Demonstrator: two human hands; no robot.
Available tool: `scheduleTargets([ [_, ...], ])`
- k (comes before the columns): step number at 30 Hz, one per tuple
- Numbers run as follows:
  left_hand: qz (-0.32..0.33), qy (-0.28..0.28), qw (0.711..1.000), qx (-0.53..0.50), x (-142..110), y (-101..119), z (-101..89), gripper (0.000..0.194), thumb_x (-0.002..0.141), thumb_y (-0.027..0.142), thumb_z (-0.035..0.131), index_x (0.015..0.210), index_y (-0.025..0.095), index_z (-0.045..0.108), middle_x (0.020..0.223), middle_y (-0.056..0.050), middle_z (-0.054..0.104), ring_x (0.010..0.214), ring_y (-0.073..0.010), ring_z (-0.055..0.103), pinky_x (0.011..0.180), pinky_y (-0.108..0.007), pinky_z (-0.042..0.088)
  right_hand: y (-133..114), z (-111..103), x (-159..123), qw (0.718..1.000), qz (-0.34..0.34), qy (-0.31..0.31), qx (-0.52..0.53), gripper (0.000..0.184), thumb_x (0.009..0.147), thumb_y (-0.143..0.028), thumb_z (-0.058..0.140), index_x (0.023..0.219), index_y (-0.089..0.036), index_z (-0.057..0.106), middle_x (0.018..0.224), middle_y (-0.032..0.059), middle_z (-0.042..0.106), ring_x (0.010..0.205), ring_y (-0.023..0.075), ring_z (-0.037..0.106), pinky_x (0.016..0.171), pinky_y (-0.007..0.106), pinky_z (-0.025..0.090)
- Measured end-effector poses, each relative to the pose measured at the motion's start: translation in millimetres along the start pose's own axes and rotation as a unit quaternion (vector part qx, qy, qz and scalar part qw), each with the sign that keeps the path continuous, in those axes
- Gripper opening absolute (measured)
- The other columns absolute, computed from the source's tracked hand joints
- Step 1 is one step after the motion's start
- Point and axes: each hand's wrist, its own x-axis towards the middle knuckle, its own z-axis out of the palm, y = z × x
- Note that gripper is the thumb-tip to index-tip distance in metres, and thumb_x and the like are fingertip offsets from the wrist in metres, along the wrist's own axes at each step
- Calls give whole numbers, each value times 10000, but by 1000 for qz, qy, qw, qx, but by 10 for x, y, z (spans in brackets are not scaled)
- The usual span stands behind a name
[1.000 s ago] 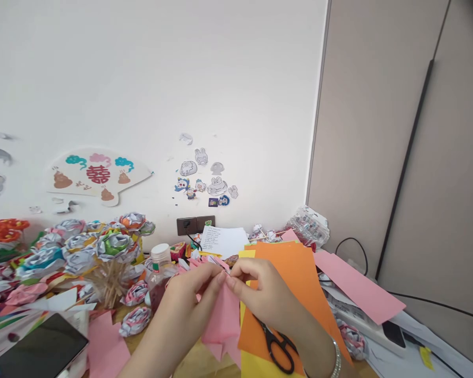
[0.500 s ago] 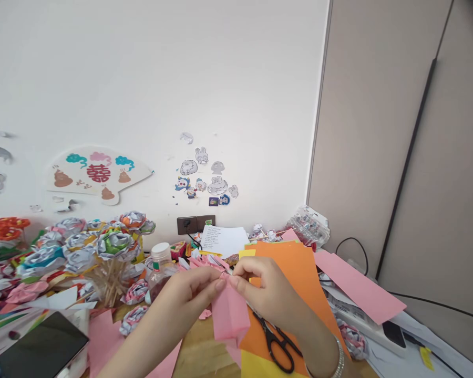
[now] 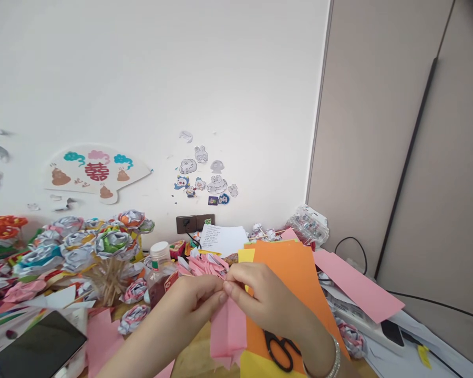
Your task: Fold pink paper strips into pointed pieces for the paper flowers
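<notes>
A strip of pink paper (image 3: 227, 328) with a lengthwise crease hangs down from my fingertips. My left hand (image 3: 203, 299) pinches its upper edge from the left. My right hand (image 3: 252, 291) pinches the same edge from the right, and the fingertips of both hands meet. The exact fold under the fingers is hidden. Just behind my hands lies a bunch of pink paper pieces (image 3: 207, 264). Below my right wrist, black-handled scissors (image 3: 279, 353) rest on orange paper (image 3: 289, 268), their blades partly covered by my hand.
Paper flowers (image 3: 116, 242) crowd the left, with a phone (image 3: 41, 346) in front. A bottle with a white cap (image 3: 160, 254) stands behind my left hand. A written sheet (image 3: 224, 240) lies near the wall. Pink paper (image 3: 358, 286) and a white power strip (image 3: 372, 325) are on the right.
Both hands have moved slightly down with the pink paper, their fingertips now closer together. The paper's lower end hangs lower. The scissors have stayed in place.
</notes>
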Motion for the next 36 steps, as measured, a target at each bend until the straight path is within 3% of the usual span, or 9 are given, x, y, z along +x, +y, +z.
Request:
scheduleTargets([
  [4,5,-3,1000,-30,23,-2,-3,282,773,331,397,532,204,324,523,70,276,493,-94,255,449,-222,188,15,15,9,1000,-27,11,10,224,824,-158,407,601,-174,393,611,-26,438,576,95,395,532,220,281],
  [8,0,-1,999,-46,28,-47,-5,315,761,342,429,515,207,284,520,79,226,486,-89,222,440,-226,163,24,52,29,999,-3,27,47,271,816,-156,397,559,-179,315,568,-40,359,541,89,339,500,214,265],
  [12,6,-1,998,-67,17,-43,3,335,769,340,427,514,209,252,521,81,214,489,-89,216,442,-228,165,28,50,31,998,1,25,65,268,814,-174,395,561,-179,309,575,-37,370,546,89,346,500,212,264],
  [15,7,1,997,-75,15,-35,10,333,785,362,405,524,210,264,528,80,216,496,-92,212,445,-226,168,38,27,25,998,-1,12,67,271,827,-216,401,569,-177,329,576,-36,385,545,87,357,499,208,263],
  [21,-22,34,995,-93,17,-34,-7,366,769,442,434,520,207,304,521,81,233,485,-91,231,440,-215,182,83,35,27,999,27,9,37,399,861,-330,378,517,-172,253,517,-47,270,479,76,257,448,224,188],
  [25,-35,6,990,-138,35,-32,-23,329,757,456,442,559,202,372,514,88,250,474,-85,238,432,-199,202,107,66,47,996,29,9,78,423,869,-389,352,524,-175,236,525,-47,258,487,74,250,449,221,188],
  [28,-41,25,987,-154,62,-46,-29,325,741,447,457,551,207,347,502,99,199,458,-79,209,418,-191,192,127,66,65,992,38,-12,122,428,871,-436,324,538,-179,247,525,-50,264,485,74,264,448,213,203],
  [36,8,39,996,-81,13,-49,-52,275,784,378,429,593,185,471,530,61,372,515,-102,349,468,-206,266,98,27,42,999,5,-25,28,350,855,-271,400,547,-172,267,534,-47,299,510,83,283,473,214,213],
])
